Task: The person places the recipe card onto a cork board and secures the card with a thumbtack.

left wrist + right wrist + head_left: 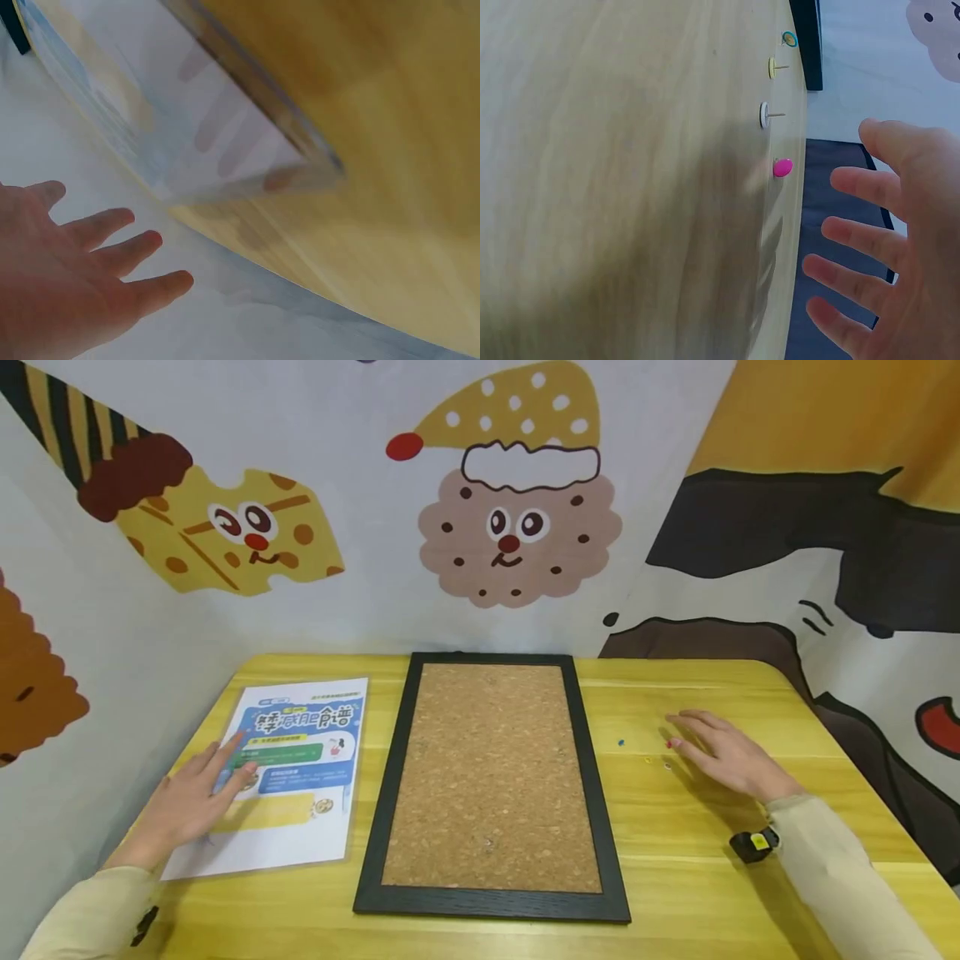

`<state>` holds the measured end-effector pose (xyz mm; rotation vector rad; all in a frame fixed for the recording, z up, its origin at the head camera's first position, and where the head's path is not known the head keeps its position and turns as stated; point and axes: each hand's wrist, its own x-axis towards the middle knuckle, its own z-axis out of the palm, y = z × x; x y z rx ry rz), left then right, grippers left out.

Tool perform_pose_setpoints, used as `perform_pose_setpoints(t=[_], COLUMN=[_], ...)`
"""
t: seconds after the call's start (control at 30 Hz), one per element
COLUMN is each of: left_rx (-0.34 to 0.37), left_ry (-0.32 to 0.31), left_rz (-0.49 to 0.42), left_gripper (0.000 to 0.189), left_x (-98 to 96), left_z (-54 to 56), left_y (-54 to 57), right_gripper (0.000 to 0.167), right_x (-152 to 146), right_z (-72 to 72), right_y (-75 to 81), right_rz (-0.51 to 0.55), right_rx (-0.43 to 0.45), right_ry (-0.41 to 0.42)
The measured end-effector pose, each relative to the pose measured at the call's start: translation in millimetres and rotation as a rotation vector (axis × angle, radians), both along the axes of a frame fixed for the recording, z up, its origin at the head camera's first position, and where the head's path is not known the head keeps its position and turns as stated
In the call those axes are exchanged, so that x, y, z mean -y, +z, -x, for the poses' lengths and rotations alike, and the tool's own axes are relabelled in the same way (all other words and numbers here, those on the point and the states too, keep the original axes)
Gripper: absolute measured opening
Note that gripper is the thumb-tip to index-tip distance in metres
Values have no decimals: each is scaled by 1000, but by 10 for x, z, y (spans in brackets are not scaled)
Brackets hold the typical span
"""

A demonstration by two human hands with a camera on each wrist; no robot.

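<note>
My left hand [186, 797], fingers spread, is over the left part of a printed sheet [315, 842] in a clear glossy cover. In the left wrist view a gap separates that hand from the sheet, and it grips nothing. To the right, my right hand [727, 756] hovers above the table with extended fingers. Closest to its fingers is a pink thumbtack [783, 167]. Beside that lie a white thumbtack [764, 115] and a yellow thumbtack [772, 68], both points up, and a blue thumbtack [790, 39]. A cork board [495, 760] in a black frame lies between the hands.
The yellow wood-grain table [480, 941] carries everything. Its far edge meets a white wall [360, 618] printed with cartoon food figures. The board's raised black frame [603, 827] stands between the sheet and the thumbtacks.
</note>
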<state>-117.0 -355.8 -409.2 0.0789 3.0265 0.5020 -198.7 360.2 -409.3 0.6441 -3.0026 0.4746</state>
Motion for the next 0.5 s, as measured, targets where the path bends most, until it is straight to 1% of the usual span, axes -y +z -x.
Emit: perform_pose_setpoints(t=[0.1,0.27,0.33,0.4,0.5], left_rx=[43,96,103,108,106], left_ry=[20,34,36,43,49], left_rz=[-23,-100,-121,-130,-101], left_gripper=[72,74,74,76,76], left_x=[73,204,256,296,346], left_z=[-5,-20,-26,-26,-24], left_y=[-6,-28,-51,-71,-110], right_gripper=[52,50,48,48,47], right_x=[15,41,48,52,54], right_z=[-1,-12,-10,-7,-3], right_y=[-1,7,6,-7,-32], right_rz=[12,29,38,44,53], right_rx=[15,38,39,34,23], right_ry=[-6,-2,6,13,22])
